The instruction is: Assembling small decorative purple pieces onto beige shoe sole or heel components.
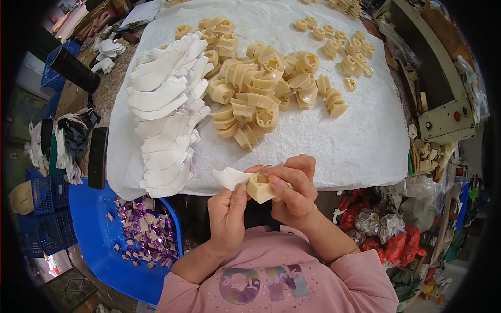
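Note:
Just off the near edge of the cloth-covered table, my two hands meet around a small cream-coloured hollow plastic part (pixel 259 188). My left hand (pixel 228 213) is closed, its thumb by the near end of a white wing-shaped piece (pixel 229 178) that touches the cream part. From the other side, my right hand (pixel 296 189) pinches the cream part between thumb and fingers. Where the two pieces meet is partly hidden by fingers. Ahead to the left lies a long overlapping stack of white wing-shaped pieces (pixel 166 112). A heap of cream parts (pixel 250 86) sits beside it.
A white woven cloth (pixel 360 135) covers the table. Below left stands a blue tub (pixel 99 235) holding purple foil scraps (pixel 148 229). A dark phone-like slab (pixel 97 158) and a black cylinder (pixel 75 70) lie on the left. Red plastic bags (pixel 404 245) are below right.

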`<state>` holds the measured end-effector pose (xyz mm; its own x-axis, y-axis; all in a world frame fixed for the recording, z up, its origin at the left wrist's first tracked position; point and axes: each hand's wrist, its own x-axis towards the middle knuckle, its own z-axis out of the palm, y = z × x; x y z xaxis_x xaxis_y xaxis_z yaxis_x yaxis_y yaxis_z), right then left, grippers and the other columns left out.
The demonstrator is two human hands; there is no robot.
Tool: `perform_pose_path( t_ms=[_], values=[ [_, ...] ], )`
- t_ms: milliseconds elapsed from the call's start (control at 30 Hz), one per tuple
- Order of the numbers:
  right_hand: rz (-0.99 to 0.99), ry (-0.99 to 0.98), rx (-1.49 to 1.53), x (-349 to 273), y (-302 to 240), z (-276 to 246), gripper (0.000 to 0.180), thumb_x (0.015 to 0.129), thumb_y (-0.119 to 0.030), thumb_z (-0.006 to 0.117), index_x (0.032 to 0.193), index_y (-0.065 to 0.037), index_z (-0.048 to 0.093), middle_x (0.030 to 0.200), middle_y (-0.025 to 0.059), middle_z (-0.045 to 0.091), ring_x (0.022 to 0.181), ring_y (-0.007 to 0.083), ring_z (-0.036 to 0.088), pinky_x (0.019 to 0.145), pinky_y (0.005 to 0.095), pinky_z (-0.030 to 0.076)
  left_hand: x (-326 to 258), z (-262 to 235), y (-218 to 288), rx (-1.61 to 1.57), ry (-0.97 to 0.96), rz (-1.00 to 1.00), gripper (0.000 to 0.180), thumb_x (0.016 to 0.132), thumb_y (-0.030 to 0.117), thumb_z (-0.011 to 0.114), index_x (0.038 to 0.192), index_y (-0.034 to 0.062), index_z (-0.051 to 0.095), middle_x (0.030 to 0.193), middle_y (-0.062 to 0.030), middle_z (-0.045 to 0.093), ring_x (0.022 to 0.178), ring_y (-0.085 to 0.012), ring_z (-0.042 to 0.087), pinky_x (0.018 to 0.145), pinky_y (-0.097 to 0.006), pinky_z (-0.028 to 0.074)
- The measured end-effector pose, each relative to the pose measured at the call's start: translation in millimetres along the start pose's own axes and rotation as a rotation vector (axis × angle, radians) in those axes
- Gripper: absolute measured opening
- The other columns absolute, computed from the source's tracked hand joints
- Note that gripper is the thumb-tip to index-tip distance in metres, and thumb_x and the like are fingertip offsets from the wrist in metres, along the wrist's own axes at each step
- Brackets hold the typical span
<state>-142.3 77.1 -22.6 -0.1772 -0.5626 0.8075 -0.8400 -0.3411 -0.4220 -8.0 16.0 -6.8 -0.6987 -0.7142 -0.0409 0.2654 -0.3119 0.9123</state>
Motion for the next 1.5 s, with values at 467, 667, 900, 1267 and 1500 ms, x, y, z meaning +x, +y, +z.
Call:
perform_pose_path(
  t_ms=[467, 667, 900, 1267, 1500],
  values=[
    [0.030, -0.251, -0.224, 19, -11, -18, 0.027, 0.060, -0.009, 0.066, 0.086, -0.015, 0.061, 0.086, -0.0011, 0.057, 0.080, 0.0199, 0.048, 0.076, 0.0423, 0.026, 8, -13, 12, 0.556, 0.153, 0.224, 0.021, 0.093, 0.012, 0.053, 0.099, -0.0054, 0.064, 0.080, -0.0083, 0.064, 0.066, -0.0068, 0.052, 0.059, -0.021, 0.041],
    [0.100, -0.478, -0.272, 19, -12, -20, 0.032, 0.055, -0.003, 0.064, 0.085, -0.012, 0.058, 0.076, 0.0002, 0.046, 0.074, 0.0203, 0.047, 0.073, 0.0416, 0.024, 6, -14, -1, 0.598, 0.110, 0.097, 0.023, 0.094, 0.012, 0.051, 0.099, -0.0066, 0.064, 0.080, -0.0052, 0.063, 0.074, -0.0077, 0.055, 0.066, -0.022, 0.044],
    [0.135, -0.399, -0.203, 11, -4, -13, 0.027, 0.056, -0.002, 0.063, 0.081, -0.011, 0.056, 0.076, 0.0011, 0.048, 0.073, 0.0202, 0.047, 0.071, 0.0410, 0.024, 7, 0, -3, 0.880, 0.099, 0.465, 0.018, 0.087, 0.000, 0.055, 0.103, -0.0045, 0.062, 0.082, -0.0158, 0.059, 0.070, -0.0207, 0.058, 0.062, -0.032, 0.046],
    [0.295, -0.210, 0.383, 0, 4, -11, 0.027, 0.065, 0.007, 0.063, 0.086, -0.008, 0.057, 0.078, 0.0046, 0.053, 0.071, 0.0226, 0.048, 0.071, 0.0354, 0.032, 17, -27, -17, 0.631, -0.012, 0.495, 0.012, 0.079, 0.005, 0.068, 0.090, -0.0007, 0.065, 0.077, -0.0078, 0.058, 0.066, -0.0194, 0.052, 0.059, -0.028, 0.042],
    [0.347, -0.369, 0.504, -3, 4, -11, 0.025, 0.065, 0.005, 0.063, 0.086, -0.007, 0.057, 0.080, 0.0073, 0.051, 0.076, 0.0252, 0.048, 0.071, 0.0354, 0.035, 22, -21, -22, 0.720, -0.017, 0.665, 0.017, 0.083, 0.012, 0.067, 0.075, 0.0007, 0.058, 0.059, -0.0057, 0.046, 0.055, -0.0184, 0.042, 0.049, -0.028, 0.034]
  ],
)
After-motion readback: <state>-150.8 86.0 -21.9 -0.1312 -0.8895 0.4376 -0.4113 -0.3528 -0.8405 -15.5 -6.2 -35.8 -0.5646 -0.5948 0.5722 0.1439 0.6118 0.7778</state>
